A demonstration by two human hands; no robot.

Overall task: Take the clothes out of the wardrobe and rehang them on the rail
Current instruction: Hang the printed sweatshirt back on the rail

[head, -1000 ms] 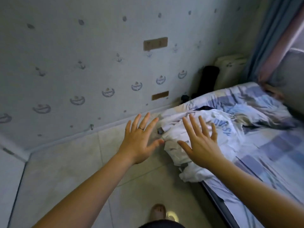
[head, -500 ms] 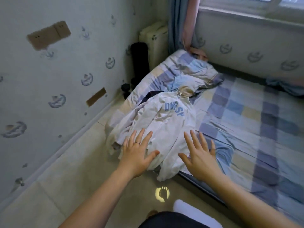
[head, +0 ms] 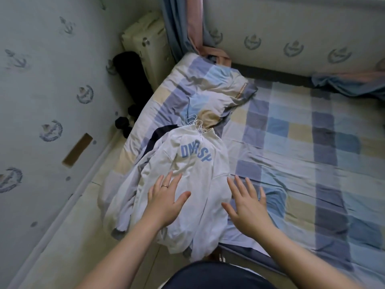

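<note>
A pile of clothes (head: 187, 170) lies on the near left corner of the bed and hangs over its edge. On top is a white sweatshirt with blue letters. Thin white hanger hooks (head: 195, 124) stick out at the pile's far end, and a dark garment (head: 160, 132) shows underneath. My left hand (head: 166, 199), wearing a ring, is spread with straight fingers over the lower part of the pile. My right hand (head: 248, 203) is spread the same way just right of the pile, above the sheet. Neither hand holds anything. No wardrobe or rail is in view.
The bed (head: 302, 142) has a blue, beige and purple checked sheet and a matching pillow (head: 210, 86). A cream suitcase (head: 145, 38) and a black bag (head: 133, 74) stand in the corner by the curtain (head: 183, 21). Tiled floor (head: 68, 236) runs along the left wall.
The view has swung right and closer over the bed. Both spread hands have moved in over the near end of the clothes pile.
</note>
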